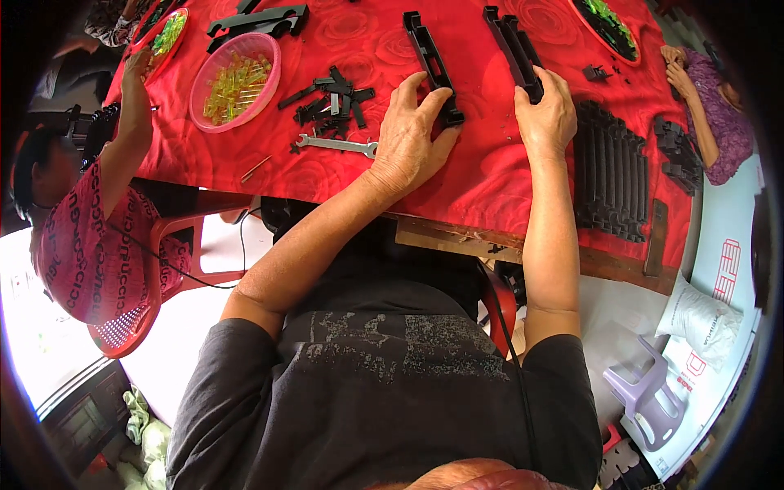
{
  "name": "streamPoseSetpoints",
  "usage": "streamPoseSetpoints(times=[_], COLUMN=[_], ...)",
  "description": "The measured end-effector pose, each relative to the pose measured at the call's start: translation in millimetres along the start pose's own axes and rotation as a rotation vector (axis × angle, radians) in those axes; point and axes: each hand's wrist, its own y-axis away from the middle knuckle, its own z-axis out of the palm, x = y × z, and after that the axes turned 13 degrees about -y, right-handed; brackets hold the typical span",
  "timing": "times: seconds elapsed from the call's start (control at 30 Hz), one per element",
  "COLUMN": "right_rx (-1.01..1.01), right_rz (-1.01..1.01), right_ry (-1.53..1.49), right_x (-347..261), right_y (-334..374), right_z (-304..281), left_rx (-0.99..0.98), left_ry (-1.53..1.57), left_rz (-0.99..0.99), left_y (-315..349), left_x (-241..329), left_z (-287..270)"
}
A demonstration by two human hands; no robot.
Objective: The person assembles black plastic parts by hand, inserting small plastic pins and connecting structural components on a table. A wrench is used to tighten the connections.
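Two long, narrow black plastic channel-shaped pieces lie on the red tablecloth in front of me, pointing away. My left hand (416, 131) is at the near end of the left black channel piece (425, 45), its fingers bent along the side and over the top. My right hand (547, 114) grips the near end of the right black channel piece (510, 41), thumb on one side and fingers on the other. Beside my left wrist lies a metal wrench (335, 145). A heap of small black flat strips (335, 98) sits to the left of that hand.
A pink basket (196, 102) holds yellow-green clear parts. Stacked black channel pieces (612, 171) lie right of my right forearm, beside smaller black parts (676, 151). A thin pointed tool (256, 169) lies near the edge. People sit at left (98, 237) and right (719, 114).
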Motion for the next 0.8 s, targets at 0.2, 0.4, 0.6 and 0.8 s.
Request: streamPoseSetpoints(times=[0.2, 0.4, 0.6, 0.8], right_rx=[0.059, 0.26, -0.089, -0.305], right_rz=[-0.05, -0.333, -0.162, 0.013], right_ry=[0.006, -0.383, -0.779, -0.875], right_x=[-6.6, -29.2, -51.1, -43.4], right_y=[-0.7, -4.6, 7.5, 13.2], right_z=[-0.3, 0.4, 6.1, 15.3], left_rx=[0.0, 0.019, 0.048, -0.037], left_ry=[0.007, -0.005, 0.021, 0.111], left_rz=[0.01, 0.042, 0.098, 0.207], left_y=[1.0, 0.4, 0.3, 0.8], left_x=[-1.0, -1.2, -1.3, 2.4], left_z=[0.8, 2.3, 1.0, -2.9])
